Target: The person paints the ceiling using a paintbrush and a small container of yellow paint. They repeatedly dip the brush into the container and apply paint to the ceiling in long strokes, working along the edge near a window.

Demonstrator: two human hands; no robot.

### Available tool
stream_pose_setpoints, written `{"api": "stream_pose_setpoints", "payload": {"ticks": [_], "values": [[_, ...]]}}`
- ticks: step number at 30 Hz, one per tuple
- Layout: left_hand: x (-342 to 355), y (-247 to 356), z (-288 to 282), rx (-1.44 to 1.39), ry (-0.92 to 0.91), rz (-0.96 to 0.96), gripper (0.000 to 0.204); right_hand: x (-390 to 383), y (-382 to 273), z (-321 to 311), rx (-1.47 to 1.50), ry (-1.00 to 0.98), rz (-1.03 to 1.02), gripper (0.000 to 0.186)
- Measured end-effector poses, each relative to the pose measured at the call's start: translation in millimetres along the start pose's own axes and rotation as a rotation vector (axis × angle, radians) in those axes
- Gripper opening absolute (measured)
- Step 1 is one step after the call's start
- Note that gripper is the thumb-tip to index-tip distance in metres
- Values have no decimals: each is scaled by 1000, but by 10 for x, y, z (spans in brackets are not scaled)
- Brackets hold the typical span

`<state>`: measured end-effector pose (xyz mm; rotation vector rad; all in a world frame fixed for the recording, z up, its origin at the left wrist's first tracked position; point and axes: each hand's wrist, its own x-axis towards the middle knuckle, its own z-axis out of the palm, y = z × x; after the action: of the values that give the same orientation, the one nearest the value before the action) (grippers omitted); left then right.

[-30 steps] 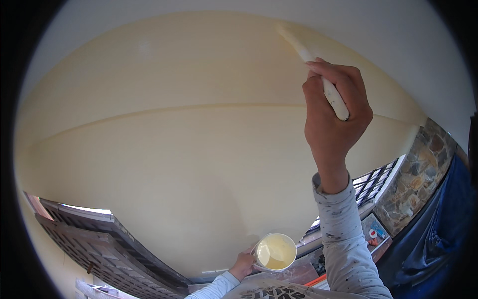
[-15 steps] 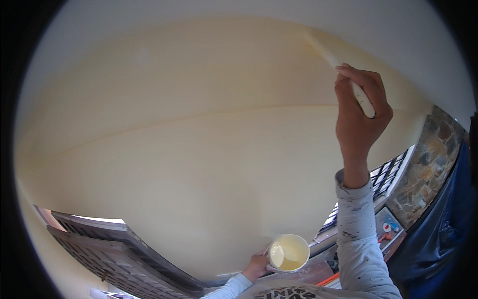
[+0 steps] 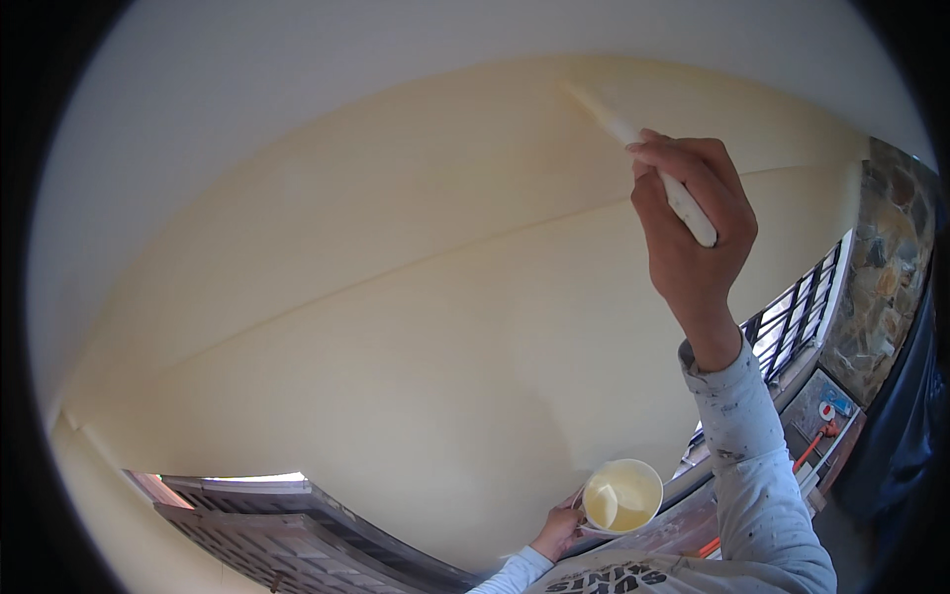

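My right hand is raised and closed around the pale handle of a paintbrush. The brush's bristles touch the cream-yellow wall close under the white ceiling. Low in front of my body, my left hand grips a white paint cup by its side. Pale yellow paint lies inside the cup, with a lighter patch to its left. My sleeves are light grey, and the right one has dark paint spots.
A dark louvred shutter stands at lower left. On the right are a barred window, a stone-faced column and a dark blue sheet. Several small items lie on a tray below the window.
My view has tilted and shifted, so wall, shutter and window sit differently in the picture. The brush tip has moved left along the wall's top edge. Both hands keep their holds.
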<state>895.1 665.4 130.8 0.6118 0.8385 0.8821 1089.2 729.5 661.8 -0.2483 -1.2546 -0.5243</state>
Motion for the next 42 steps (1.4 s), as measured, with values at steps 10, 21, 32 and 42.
{"api": "stream_pose_setpoints", "payload": {"ticks": [10,21,32,42], "values": [[-162,232,271,44,24,-37,92,16,-291,208,111,-137,-139,28],[-131,170,305,-8,41,-58,87,36,-21,241,16,19,-76,22],[-195,225,413,-65,62,-4,83,75,176,27,-23,37,47,21],[-233,271,491,13,25,-24,87,115,355,-118,50,87,183,15]]}}
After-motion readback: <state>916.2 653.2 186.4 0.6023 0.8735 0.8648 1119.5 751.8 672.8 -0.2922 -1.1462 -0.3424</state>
